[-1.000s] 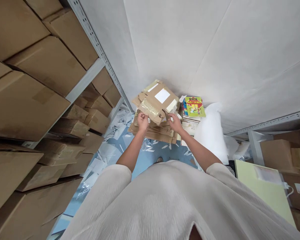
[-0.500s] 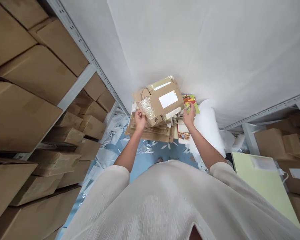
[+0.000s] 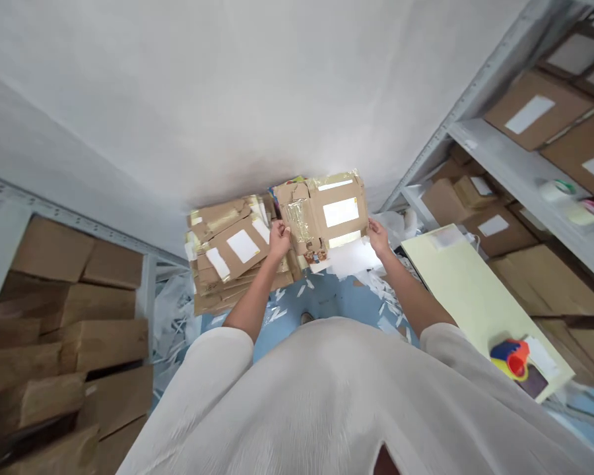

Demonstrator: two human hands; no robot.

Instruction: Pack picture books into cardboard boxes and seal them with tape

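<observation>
We hold one flattened box [image 3: 317, 210] w/ both hands, approx. 1 o'clock from view centre.
Our left hand [image 3: 279, 240] pinches its edge at 8 o'clock, fingers almost closed; our right hand [image 3: 378, 236] takes the edge at 4 o'clock, w/ narrow grip. The box carries white label [image 3: 340, 212] and shiny tape [image 3: 299, 219] on the left flap. Near it, at 9 o'clock, we see the cardboard pile [image 3: 218, 227], also w/ labels. White wrap [image 3: 354, 257] shows at 5 o'clock, beyond its lower edge. Pale green table [image 3: 455, 277] stands at 4 o'clock, w/ red, blue & yellow item [image 3: 517, 359] on it. Blue floor [image 3: 324, 293] w/ paper scraps [image 3: 276, 315] is at 6 o'clock, wall [image 3: 257, 86] at 12.
</observation>
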